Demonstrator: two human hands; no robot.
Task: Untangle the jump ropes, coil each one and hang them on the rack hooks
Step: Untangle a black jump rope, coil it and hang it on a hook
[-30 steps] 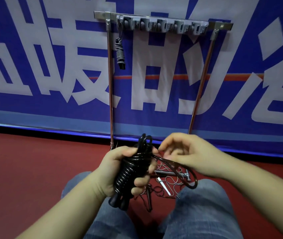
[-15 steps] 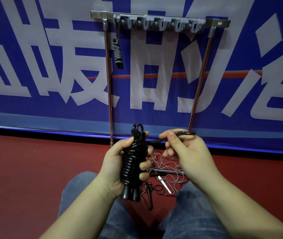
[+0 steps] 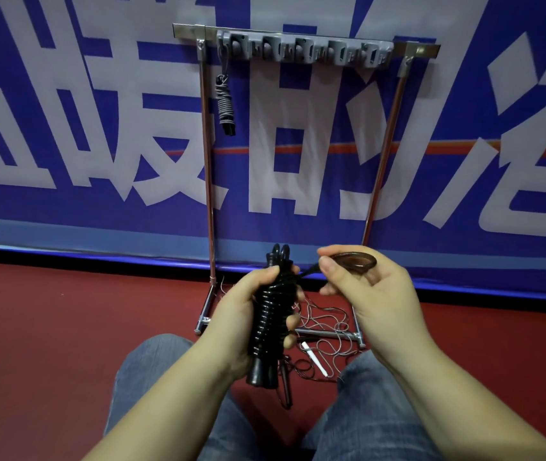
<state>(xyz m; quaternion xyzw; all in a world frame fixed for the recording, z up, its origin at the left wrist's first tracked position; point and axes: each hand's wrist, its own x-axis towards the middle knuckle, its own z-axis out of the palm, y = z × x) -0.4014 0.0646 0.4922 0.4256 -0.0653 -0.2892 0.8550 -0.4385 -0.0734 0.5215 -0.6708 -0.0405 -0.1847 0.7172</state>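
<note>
At frame centre the left hand (image 3: 241,314) grips one black coiled rope (image 3: 270,314) upright, handles down; the right hand (image 3: 368,287) pinches its loose loop (image 3: 353,261). One grey rope (image 3: 225,104) hangs upper centre.

Tangled ropes (image 3: 326,331) and rack (image 3: 206,314) on red floor (image 3: 65,327).
</note>
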